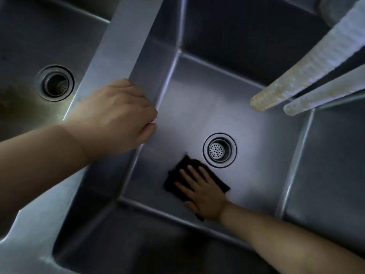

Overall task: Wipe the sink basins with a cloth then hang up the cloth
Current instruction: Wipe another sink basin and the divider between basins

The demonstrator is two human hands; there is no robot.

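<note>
Fingers (189,173) of the right hand (203,194) lie straight, pressing the dark cloth (215,178) flat on the right basin (256,119) floor beside the drain (219,150); left hand (116,113) apparently grips the divider (126,40)

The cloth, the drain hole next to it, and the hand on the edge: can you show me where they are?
cloth (214,177): head view, on its dark corner beside the fingers.
drain (219,150): head view, on the holed strainer in the middle.
left hand (116,113): head view, on the back of the hand resting on the divider.
</note>
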